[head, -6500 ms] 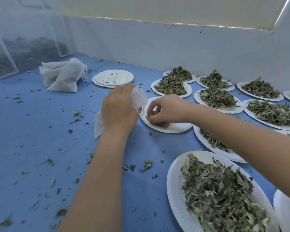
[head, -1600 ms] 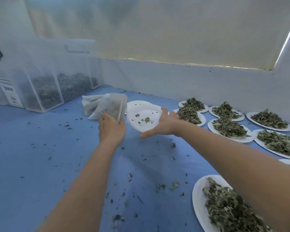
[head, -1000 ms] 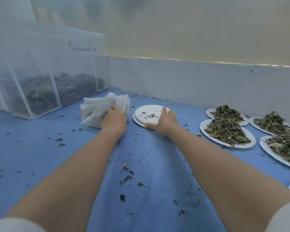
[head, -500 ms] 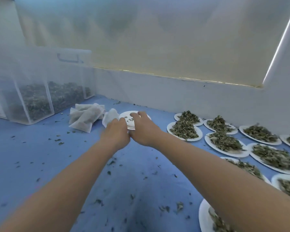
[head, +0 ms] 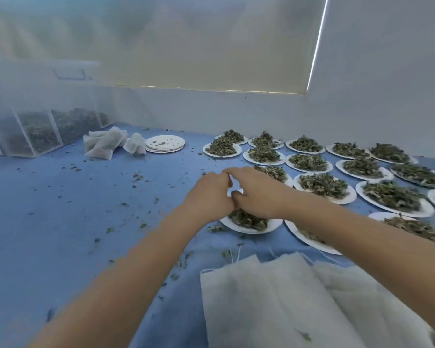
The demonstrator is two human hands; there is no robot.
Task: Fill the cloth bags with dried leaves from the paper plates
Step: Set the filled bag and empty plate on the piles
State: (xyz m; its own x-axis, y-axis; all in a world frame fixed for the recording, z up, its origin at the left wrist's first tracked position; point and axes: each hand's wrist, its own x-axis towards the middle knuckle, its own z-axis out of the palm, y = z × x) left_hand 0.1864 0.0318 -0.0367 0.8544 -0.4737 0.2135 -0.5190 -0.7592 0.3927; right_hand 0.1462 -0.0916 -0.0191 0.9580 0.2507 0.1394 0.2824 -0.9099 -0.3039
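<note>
Both hands have pulled back from the empty plate stack [head: 165,143] and now meet fingertip to fingertip over a leaf-filled plate [head: 249,223]. Left hand [head: 209,195] and right hand [head: 258,192] are curled, can't tell what they're pinching. Flat cloth bags [head: 286,297] lie nearest; filled bags [head: 106,145] far back.

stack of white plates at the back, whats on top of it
The stack of empty paper plates carries only a few scattered leaf crumbs on its top plate, no pile. Whatever lies between the lower plates is covered.
</note>
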